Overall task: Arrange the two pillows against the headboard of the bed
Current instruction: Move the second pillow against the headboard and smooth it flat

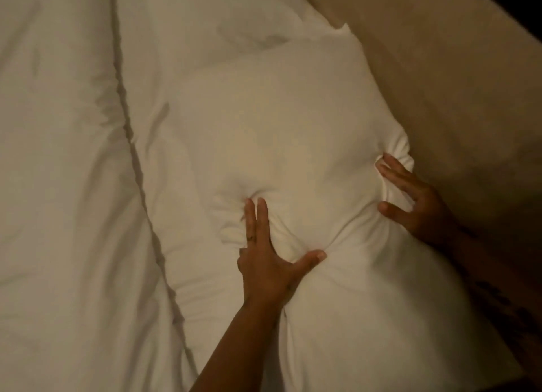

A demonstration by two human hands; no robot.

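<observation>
Near pillow lies on the bed w/ its right long edge touching the beige padded headboard; it runs away from the camera, overlapping the far pillow, which sits beyond it, also along the headboard. White duvet to the left, seam edge just beside the near pillow. Left hand: partly closed, fingers extended on top, thumb pinching up a fold of the cover, so it has a bunch of fabric + some fill. Right hand: fingers spread and curled over the pillow's headboard-side edge, thumb on the top face, cover gathered under it; looks like a loose clamp on the edge, not a full fist. Handling, my read: light, v. soft, zero stiffness. It dents deep wherever pressed and the cover wrinkles radially from both grips, so the case slides over the fill. Pinching fabric only will drag the case, not the body. Better to grip through the fill at opposite edges/corners, or palms flat on both sides, then shove square to the headboard. Not fragile or slippery. Dim light, can't tell seam or opening end.
</observation>
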